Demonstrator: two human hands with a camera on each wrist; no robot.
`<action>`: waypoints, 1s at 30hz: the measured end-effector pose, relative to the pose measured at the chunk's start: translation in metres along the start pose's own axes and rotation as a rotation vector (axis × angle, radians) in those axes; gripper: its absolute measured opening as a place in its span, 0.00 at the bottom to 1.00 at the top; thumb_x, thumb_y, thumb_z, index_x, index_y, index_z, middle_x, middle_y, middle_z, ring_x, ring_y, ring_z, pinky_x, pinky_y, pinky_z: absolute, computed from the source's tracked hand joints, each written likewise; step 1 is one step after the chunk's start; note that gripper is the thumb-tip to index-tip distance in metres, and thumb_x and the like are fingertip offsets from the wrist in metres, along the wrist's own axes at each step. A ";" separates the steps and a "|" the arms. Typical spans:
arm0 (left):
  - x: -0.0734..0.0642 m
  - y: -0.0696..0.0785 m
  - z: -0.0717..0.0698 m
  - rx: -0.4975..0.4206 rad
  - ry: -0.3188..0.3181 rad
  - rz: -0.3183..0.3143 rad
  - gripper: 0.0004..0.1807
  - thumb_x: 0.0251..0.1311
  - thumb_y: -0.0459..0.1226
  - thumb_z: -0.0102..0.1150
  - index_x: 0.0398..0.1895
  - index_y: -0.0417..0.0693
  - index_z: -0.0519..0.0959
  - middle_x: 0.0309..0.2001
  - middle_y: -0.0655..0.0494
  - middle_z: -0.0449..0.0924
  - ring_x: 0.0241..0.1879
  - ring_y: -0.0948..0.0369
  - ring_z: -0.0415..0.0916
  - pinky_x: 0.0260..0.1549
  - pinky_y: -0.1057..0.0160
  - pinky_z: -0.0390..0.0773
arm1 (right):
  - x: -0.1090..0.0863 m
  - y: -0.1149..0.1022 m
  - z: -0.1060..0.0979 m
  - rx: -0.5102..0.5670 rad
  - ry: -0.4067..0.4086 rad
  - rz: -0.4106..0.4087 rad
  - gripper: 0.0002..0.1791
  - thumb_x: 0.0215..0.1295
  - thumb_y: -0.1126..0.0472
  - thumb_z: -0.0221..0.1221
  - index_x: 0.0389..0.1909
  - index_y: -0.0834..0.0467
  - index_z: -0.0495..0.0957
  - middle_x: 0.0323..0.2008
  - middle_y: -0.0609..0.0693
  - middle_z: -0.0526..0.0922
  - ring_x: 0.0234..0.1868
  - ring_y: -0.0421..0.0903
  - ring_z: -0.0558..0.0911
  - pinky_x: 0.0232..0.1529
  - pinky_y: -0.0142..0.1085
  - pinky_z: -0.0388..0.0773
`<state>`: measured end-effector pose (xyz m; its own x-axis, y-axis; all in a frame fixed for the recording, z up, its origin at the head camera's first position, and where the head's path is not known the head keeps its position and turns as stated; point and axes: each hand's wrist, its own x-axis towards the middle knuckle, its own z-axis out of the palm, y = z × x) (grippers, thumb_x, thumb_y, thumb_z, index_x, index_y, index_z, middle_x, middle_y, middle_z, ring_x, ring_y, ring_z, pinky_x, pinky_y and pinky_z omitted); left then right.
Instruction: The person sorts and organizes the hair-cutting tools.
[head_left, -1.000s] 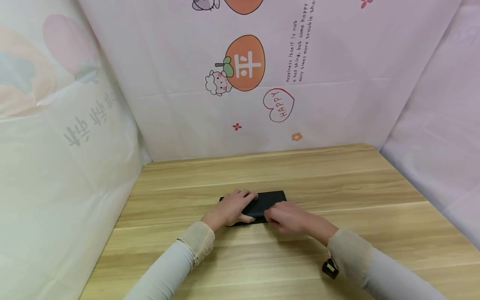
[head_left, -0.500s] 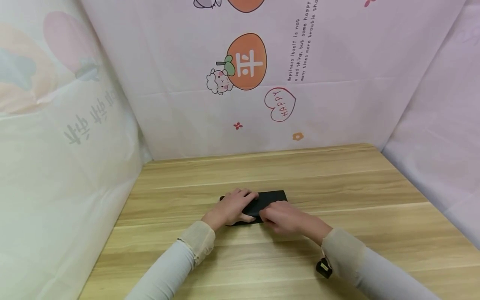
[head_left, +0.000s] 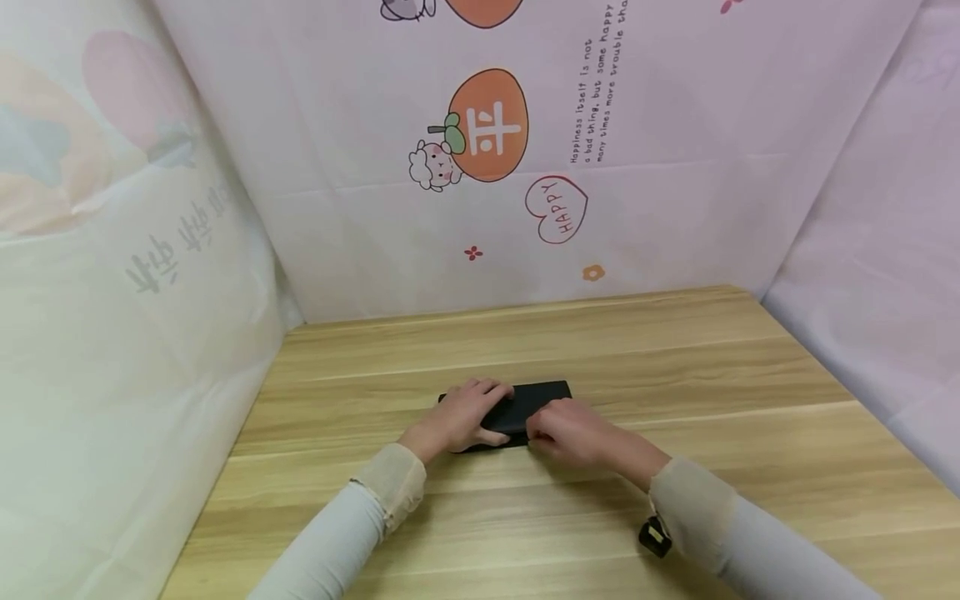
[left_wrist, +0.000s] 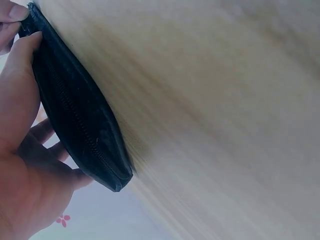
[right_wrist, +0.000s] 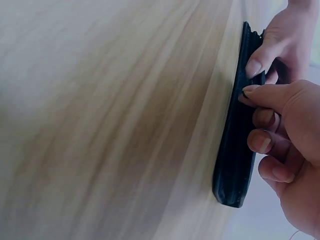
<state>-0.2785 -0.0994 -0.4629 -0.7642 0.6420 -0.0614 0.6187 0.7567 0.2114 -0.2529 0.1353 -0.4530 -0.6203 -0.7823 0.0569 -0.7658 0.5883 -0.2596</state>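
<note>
A black zippered pouch [head_left: 532,407], long and flat, lies on the wooden table [head_left: 652,350]. Its zipper [left_wrist: 82,125] runs along the side nearest me and shows in the left wrist view. My left hand [head_left: 463,414] grips the pouch's left part, fingers spread over the top and thumb on the near edge. At the near edge, just right of that thumb, my right hand [head_left: 570,431] has its fingers curled. In the right wrist view its thumb and forefinger pinch a small zipper pull [right_wrist: 245,94], mostly hidden by the fingertips.
A printed white cloth [head_left: 360,233] hangs behind the table, and plain-looking cloth sides stand to the left and right. A small black object [head_left: 655,537] hangs by the right sleeve cuff.
My right hand slid slightly left along the pouch's near edge, then came back slightly right. My left hand and the pouch have stayed in place.
</note>
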 end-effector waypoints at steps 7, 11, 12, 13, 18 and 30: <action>-0.006 -0.003 0.002 -0.056 0.031 0.027 0.39 0.65 0.61 0.62 0.74 0.58 0.66 0.73 0.52 0.65 0.72 0.49 0.62 0.66 0.38 0.65 | -0.007 0.004 0.000 0.056 0.028 -0.001 0.07 0.69 0.63 0.65 0.30 0.50 0.86 0.29 0.36 0.83 0.25 0.30 0.75 0.32 0.31 0.77; -0.011 -0.003 0.001 -0.043 0.063 0.037 0.38 0.65 0.60 0.63 0.73 0.57 0.68 0.74 0.50 0.64 0.72 0.49 0.61 0.65 0.38 0.66 | -0.009 0.007 -0.001 0.086 0.045 0.007 0.06 0.68 0.63 0.66 0.31 0.50 0.87 0.28 0.36 0.83 0.25 0.29 0.74 0.32 0.29 0.76; -0.012 -0.002 0.001 -0.031 0.072 0.040 0.37 0.65 0.60 0.63 0.73 0.56 0.68 0.74 0.50 0.64 0.71 0.49 0.61 0.65 0.38 0.66 | -0.009 0.007 -0.002 0.092 0.047 0.010 0.06 0.68 0.63 0.66 0.32 0.50 0.87 0.29 0.36 0.83 0.25 0.28 0.74 0.32 0.29 0.76; -0.013 -0.001 0.001 -0.017 0.081 0.042 0.37 0.65 0.60 0.62 0.72 0.57 0.69 0.73 0.50 0.64 0.71 0.49 0.61 0.65 0.38 0.66 | -0.010 0.007 -0.002 0.097 0.048 0.014 0.05 0.68 0.62 0.66 0.32 0.50 0.87 0.28 0.35 0.83 0.25 0.28 0.74 0.32 0.29 0.76; -0.018 0.009 0.000 0.040 0.119 0.070 0.33 0.66 0.61 0.61 0.69 0.56 0.73 0.69 0.53 0.67 0.68 0.51 0.63 0.64 0.42 0.66 | -0.011 0.007 -0.003 0.122 0.055 0.028 0.05 0.67 0.62 0.67 0.31 0.50 0.86 0.26 0.35 0.80 0.24 0.29 0.73 0.31 0.29 0.75; -0.016 0.032 0.006 -0.133 0.140 0.152 0.17 0.68 0.47 0.66 0.57 0.56 0.81 0.35 0.67 0.76 0.40 0.66 0.69 0.47 0.58 0.64 | -0.015 0.003 -0.004 0.141 0.118 0.021 0.05 0.67 0.63 0.67 0.31 0.52 0.86 0.26 0.34 0.79 0.26 0.30 0.74 0.31 0.29 0.75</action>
<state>-0.2456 -0.0843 -0.4610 -0.6878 0.7168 0.1143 0.7059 0.6240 0.3351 -0.2466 0.1499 -0.4511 -0.6576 -0.7361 0.1603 -0.7263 0.5630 -0.3944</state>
